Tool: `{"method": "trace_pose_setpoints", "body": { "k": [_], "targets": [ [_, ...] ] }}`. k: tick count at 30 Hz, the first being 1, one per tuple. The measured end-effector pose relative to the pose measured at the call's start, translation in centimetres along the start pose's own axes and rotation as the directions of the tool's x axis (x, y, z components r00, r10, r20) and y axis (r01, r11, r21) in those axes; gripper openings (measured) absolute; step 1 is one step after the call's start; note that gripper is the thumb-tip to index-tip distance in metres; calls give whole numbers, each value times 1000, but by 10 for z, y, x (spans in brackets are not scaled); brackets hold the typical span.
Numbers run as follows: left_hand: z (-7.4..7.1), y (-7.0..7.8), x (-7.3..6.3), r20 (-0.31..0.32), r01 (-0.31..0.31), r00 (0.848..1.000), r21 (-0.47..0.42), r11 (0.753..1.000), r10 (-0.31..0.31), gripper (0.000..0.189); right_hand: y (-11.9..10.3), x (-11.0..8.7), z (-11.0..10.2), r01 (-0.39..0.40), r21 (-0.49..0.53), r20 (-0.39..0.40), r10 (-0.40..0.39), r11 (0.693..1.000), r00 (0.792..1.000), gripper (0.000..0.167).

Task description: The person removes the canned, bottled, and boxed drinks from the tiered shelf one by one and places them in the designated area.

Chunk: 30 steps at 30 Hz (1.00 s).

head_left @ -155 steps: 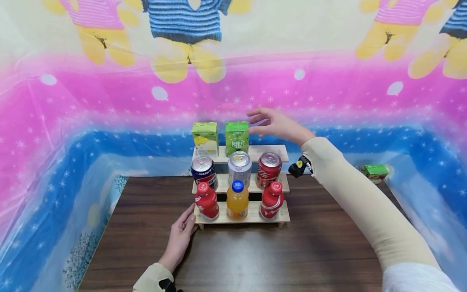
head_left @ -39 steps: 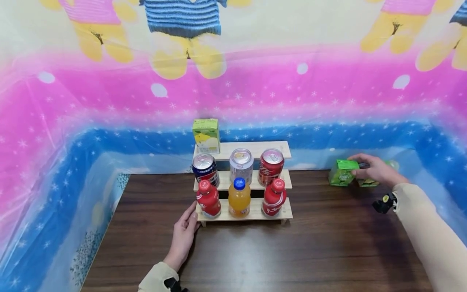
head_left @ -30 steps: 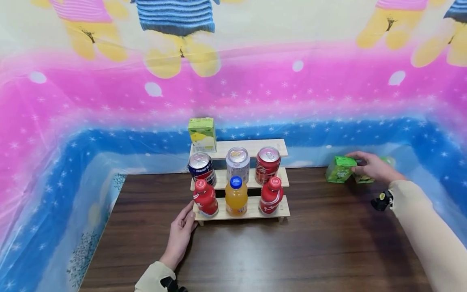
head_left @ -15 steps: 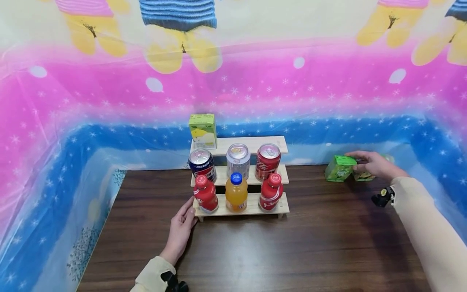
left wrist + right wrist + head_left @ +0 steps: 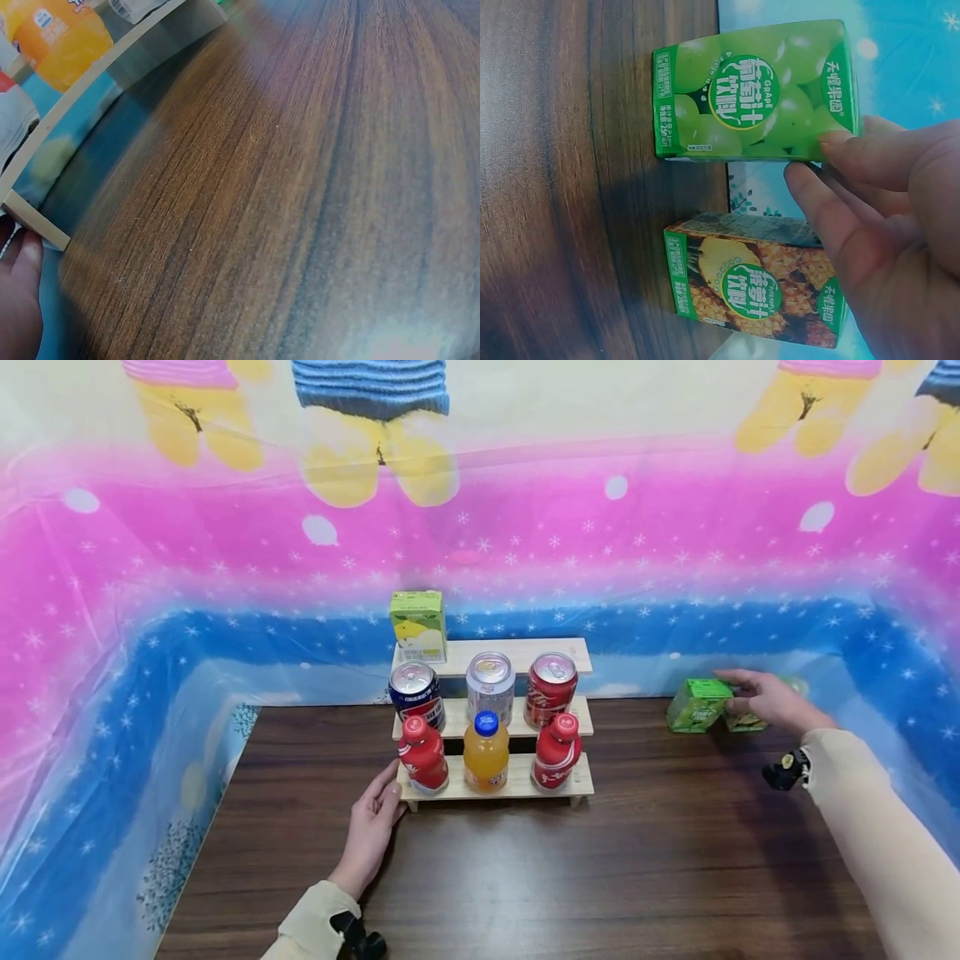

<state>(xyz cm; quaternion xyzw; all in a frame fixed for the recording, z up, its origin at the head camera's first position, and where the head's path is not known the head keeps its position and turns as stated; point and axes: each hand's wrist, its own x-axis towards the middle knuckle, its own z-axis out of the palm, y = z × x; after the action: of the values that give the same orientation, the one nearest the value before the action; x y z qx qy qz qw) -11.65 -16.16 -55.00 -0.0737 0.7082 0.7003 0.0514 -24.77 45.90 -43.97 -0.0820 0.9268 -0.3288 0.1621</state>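
Near the tabletop's [image 5: 510,885] far right corner, the right hand [image 5: 772,699] is pinching a grape juice box [image 5: 693,707]; the loose-fingered left hand [image 5: 370,828] seemingly steadies the shelf [image 5: 517,657].

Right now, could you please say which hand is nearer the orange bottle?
The left hand, left of the orange bottle; the right hand is farther, to its right.

Grape carton [image 5: 757,94]: green, grape print. Pineapple carton [image 5: 754,283]: green-ended, pineapple print. Worktop [image 5: 510,877]: brown, streaked grain. Backdrop [image 5: 540,539]: pink, blue, snowflaked.
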Motion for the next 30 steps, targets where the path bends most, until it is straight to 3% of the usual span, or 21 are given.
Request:
{"method": "trace_pose_setpoints", "body": {
  "k": [7,18,30],
  "targets": [
    [-2,-1,1,-9,-30,999,47,998,31,49,-8,-3,-7,-6,16,-21,7,1000,1000,66],
    [-1,-2,0,-20,-27,999,50,998,28,48,-38,-8,-16,16,25,-95,-14,1000,995,63],
    [0,0,2,-15,-18,1000,45,999,19,48,-100,-9,-16,84,-1,-173,-83,996,981,64]
  ]
}}
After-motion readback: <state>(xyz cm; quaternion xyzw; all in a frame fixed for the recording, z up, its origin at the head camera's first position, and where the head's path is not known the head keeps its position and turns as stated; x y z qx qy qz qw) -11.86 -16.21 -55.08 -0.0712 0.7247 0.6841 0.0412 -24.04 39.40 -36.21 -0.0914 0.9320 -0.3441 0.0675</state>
